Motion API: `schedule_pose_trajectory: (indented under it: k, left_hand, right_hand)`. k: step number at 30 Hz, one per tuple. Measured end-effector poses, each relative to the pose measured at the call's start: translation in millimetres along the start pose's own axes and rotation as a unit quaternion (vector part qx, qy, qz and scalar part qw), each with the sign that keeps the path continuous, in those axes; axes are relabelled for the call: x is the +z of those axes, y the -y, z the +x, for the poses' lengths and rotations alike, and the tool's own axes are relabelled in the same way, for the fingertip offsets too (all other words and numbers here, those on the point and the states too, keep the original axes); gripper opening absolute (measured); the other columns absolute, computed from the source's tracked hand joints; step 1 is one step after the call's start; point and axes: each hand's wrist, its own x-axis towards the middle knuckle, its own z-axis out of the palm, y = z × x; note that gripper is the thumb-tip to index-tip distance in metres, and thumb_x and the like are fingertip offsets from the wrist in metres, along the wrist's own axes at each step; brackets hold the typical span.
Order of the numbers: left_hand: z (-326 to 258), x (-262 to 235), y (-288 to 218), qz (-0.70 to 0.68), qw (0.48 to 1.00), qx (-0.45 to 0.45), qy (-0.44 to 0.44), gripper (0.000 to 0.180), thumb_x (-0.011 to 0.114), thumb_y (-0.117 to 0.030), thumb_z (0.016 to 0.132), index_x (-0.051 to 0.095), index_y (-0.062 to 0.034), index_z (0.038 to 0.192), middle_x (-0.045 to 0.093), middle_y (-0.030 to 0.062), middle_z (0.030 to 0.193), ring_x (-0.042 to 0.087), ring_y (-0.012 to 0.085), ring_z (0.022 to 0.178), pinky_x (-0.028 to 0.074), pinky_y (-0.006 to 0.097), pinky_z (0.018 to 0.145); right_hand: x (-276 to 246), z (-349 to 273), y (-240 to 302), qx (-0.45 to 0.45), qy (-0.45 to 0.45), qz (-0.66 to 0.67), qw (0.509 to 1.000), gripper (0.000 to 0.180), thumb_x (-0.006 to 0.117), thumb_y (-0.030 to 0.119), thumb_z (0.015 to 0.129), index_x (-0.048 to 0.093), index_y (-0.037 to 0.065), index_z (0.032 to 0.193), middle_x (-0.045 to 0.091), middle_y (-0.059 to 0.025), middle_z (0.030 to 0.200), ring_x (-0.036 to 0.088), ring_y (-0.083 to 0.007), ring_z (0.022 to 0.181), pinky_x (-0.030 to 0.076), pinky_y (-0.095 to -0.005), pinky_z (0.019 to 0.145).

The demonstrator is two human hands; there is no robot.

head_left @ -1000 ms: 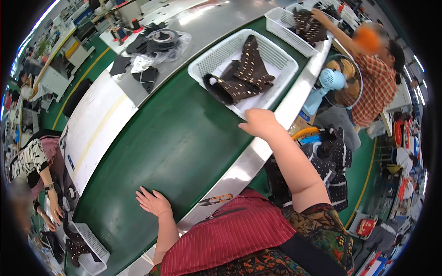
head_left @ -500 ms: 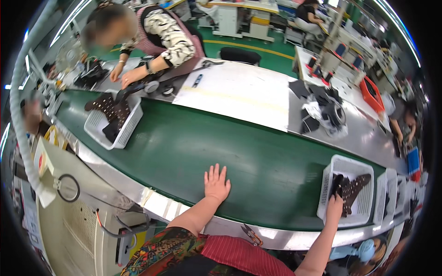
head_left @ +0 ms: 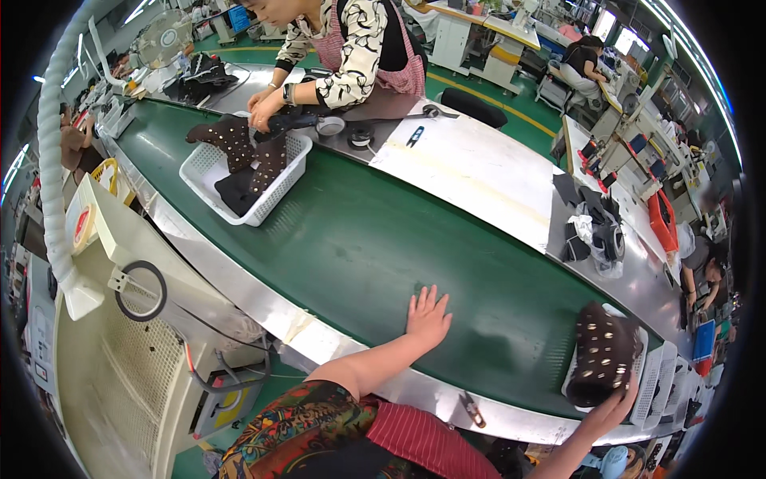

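My right hand (head_left: 616, 407) grips the lower edge of a dark brown boot upper (head_left: 605, 355) dotted with gold-coloured studs. The upper is held over a white plastic basket (head_left: 641, 358) at the right end of the green conveyor belt (head_left: 359, 263) and hides most of its inside. My left hand (head_left: 429, 321) lies on the belt, fingers spread, holding nothing. Farther left, a second white basket (head_left: 275, 195) contains another studded brown upper (head_left: 267, 164). Across the belt, a co-worker's hands (head_left: 267, 108) are at that upper, with a dark strip beside them.
Thread snips (head_left: 472, 409) lie on the metal edge near my body. More white baskets (head_left: 661, 379) stand at the far right. Opposite are a white board (head_left: 479, 180), tape rolls (head_left: 361, 139) and a heap of dark scraps (head_left: 590, 227). A cream machine (head_left: 120, 319) borders my left.
My right hand has raised the studded upper out of the right basket and turned it. My left hand stays flat on the belt. The whole view has shifted.
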Motion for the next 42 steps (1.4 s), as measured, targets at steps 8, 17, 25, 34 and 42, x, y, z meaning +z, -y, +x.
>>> schedule_pose_trajectory:
  k: [8, 17, 25, 34, 42]
  left_hand:
    - [28, -138, 30, -0.802, 0.412, -0.064, 0.427, 0.072, 0.031, -0.064, 0.091, 0.046, -0.0044, 0.130, 0.050, 0.0153, 0.130, 0.051, 0.0261, 0.117, 0.042, 0.041, 0.097]
    - [18, -229, 112, -0.780, 0.554, -0.017, 0.291, 0.049, 0.057, -0.032, 0.090, 0.045, -0.0040, 0.128, 0.058, 0.0131, 0.119, 0.062, 0.0221, 0.101, 0.052, 0.035, 0.087]
    - [4, -239, 133, -0.732, 0.655, -0.046, 0.182, 0.042, 0.062, -0.019, 0.087, 0.047, -0.0005, 0.121, 0.059, 0.0100, 0.110, 0.060, 0.0166, 0.096, 0.051, 0.030, 0.083]
    - [-17, -243, 127, -0.724, 0.677, -0.010, 0.135, 0.027, 0.062, -0.013, 0.086, 0.055, -0.0030, 0.110, 0.063, 0.0067, 0.103, 0.061, 0.0144, 0.092, 0.049, 0.030, 0.082]
    - [-43, -246, 93, -0.637, 0.762, -0.053, 0.104, 0.028, 0.059, -0.017, 0.090, 0.051, -0.0020, 0.112, 0.062, 0.0058, 0.100, 0.058, 0.0118, 0.087, 0.047, 0.027, 0.078]
  right_hand:
    - [105, -82, 173, -0.255, 0.254, 0.134, 0.923, 0.055, 0.053, 0.001, 0.054, 0.062, -0.001, 0.108, 0.062, -0.0175, 0.102, 0.060, -0.0331, 0.088, 0.050, -0.0393, 0.074]
    - [133, -101, 247, -0.278, 0.367, 0.225, 0.859, 0.053, 0.070, 0.020, 0.070, 0.055, 0.007, 0.119, 0.055, -0.0136, 0.115, 0.062, -0.0282, 0.087, 0.051, -0.0365, 0.068]
    - [138, -120, 243, -0.200, 0.400, 0.205, 0.871, 0.057, 0.068, 0.006, 0.067, 0.050, 0.005, 0.121, 0.053, -0.0141, 0.119, 0.061, -0.0304, 0.094, 0.052, -0.0381, 0.073]
    - [126, -108, 229, -0.167, 0.313, 0.238, 0.904, 0.047, 0.056, -0.007, 0.068, 0.056, 0.001, 0.114, 0.060, -0.0175, 0.109, 0.061, -0.0327, 0.096, 0.051, -0.0385, 0.079]
    - [117, -108, 194, -0.035, 0.279, 0.322, 0.904, 0.041, 0.052, -0.005, 0.078, 0.056, 0.001, 0.119, 0.062, -0.0141, 0.104, 0.061, -0.0266, 0.096, 0.046, -0.0322, 0.085]
